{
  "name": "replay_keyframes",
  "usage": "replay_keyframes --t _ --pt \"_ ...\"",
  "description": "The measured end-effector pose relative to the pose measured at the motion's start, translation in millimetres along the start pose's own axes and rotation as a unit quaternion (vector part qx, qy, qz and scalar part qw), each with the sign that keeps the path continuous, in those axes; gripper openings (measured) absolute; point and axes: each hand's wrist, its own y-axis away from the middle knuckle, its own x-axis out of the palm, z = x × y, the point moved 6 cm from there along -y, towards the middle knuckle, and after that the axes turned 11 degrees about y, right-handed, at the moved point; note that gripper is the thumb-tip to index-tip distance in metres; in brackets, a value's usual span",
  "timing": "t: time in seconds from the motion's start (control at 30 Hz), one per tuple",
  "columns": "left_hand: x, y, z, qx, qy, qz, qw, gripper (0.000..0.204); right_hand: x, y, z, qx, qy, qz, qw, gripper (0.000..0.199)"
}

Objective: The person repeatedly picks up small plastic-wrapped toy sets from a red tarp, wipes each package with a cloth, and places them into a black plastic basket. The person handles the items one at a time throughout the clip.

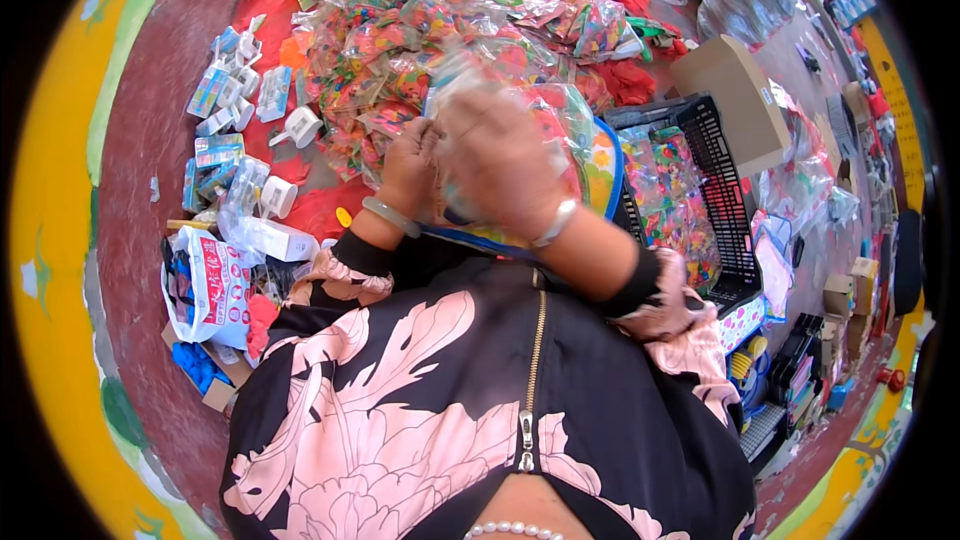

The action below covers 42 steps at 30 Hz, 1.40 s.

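My left hand (406,168), with a pale bangle at the wrist, is closed in a pinch at the front edge of the heap. What it pinches is too small to make out. Right beside it, my right hand (500,155) is smeared by motion, so its fingers cannot be read. A whitish, see-through blur shows just beyond its knuckles; I cannot tell what it is. Both hands are over a blue-rimmed, colourful board or tray (603,172) in front of me. Past them spreads a large heap of clear bags (375,35) packed with small multicoloured pieces.
At right stands a black plastic crate (712,155) with filled bags inside, an open cardboard box (735,100) leaning beside it. White plastic parts (298,127) and small blue packs lie at left, above a white carrier bag (218,285). Red cloth (300,205) covers part of the floor.
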Motion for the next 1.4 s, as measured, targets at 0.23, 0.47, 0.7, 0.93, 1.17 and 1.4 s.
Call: replay_keyframes --t 0.23,0.47,0.7,0.93,1.17,1.4 --pt "-6.1 2.5 -18.3 0.004 -0.090 0.003 0.996 0.018 66.0 56.0 -19.1 0.029 0.256 0.265 0.929 0.046" --pt "-9.4 2.6 -2.9 -0.035 -0.011 0.006 0.999 0.019 29.5 50.0 -81.9 0.144 0.341 0.406 0.835 0.041" --pt "-8.5 4.4 -3.9 -0.069 0.070 -0.004 0.995 0.020 -14.3 62.8 -99.3 0.180 0.347 0.344 0.854 0.028" --pt "-6.4 -2.8 -30.1 -0.072 0.084 0.068 0.992 0.018 -46.8 88.8 -80.2 0.175 0.397 0.174 0.884 0.033" --pt "23.0 -30.8 -153.2 0.060 -0.091 0.318 0.942 0.020 -59.4 112.8 -81.0 0.243 0.331 0.170 0.896 0.041" --pt "66.7 -25.0 -269.6 0.247 -0.122 0.393 0.877 0.020 -64.6 119.0 -89.4 0.286 0.290 0.180 0.896 0.038"
